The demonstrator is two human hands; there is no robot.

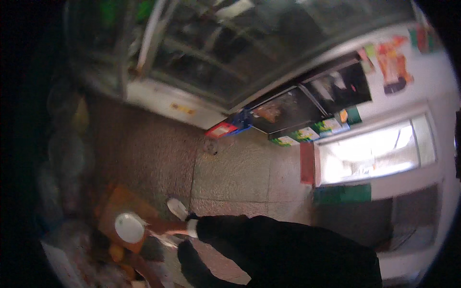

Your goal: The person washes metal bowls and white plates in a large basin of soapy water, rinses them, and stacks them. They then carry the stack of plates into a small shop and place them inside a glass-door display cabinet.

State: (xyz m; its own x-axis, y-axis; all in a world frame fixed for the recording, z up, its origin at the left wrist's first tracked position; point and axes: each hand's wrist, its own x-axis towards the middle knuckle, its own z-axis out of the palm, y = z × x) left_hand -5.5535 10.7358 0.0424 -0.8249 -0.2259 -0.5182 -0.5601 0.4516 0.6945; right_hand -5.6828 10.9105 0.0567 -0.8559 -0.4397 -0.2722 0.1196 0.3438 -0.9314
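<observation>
The picture is tilted and blurred. My right hand [161,226] reaches out to the left from a black sleeve with a white cuff and holds a round white plate or lid [129,228]. The plate is over an orange-brown board or stool top [120,201]. A white shoe [176,208] shows on the floor just above the wrist. A second dark limb [192,264] runs toward the lower left, and its end is lost in the clutter. I do not see my left hand.
A glass-fronted display cabinet [230,53] stands across the tiled floor [230,173]. Red and blue crates [225,128] and a dark tray lie at its base. A bright window [374,151] is at the right. Blurred clutter fills the lower left.
</observation>
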